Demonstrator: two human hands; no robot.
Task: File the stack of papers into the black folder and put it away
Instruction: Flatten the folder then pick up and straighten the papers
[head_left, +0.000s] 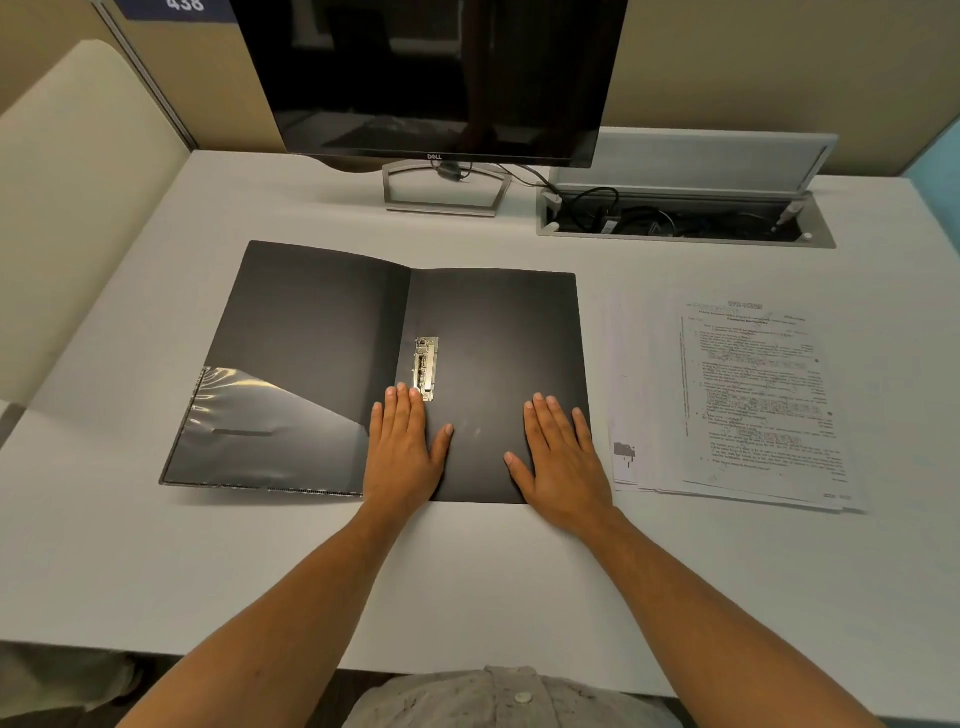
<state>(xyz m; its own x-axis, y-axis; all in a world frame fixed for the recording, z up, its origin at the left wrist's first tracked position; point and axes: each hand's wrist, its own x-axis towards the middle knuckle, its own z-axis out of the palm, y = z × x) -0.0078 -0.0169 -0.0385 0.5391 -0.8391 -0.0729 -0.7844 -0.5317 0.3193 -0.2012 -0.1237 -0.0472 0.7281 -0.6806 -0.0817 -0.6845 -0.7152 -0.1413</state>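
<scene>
Your black folder (322, 332) lies open on the desk (467, 582), clear pocket (260, 436) lower left, metal clip (426, 368) by the spine. Your left hand (402, 452) and right hand (563, 462) press it flat, fingers straight, gripping nothing. The stack of papers (748, 405) lies just beside it on the right.

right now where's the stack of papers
In the head view, the stack of papers lies flat on the desk, right of the open black folder, beside the right hand.

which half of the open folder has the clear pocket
The left half: a shiny clear pocket covers its lower part. The right half is plain black, with only the metal clip near the spine.
</scene>
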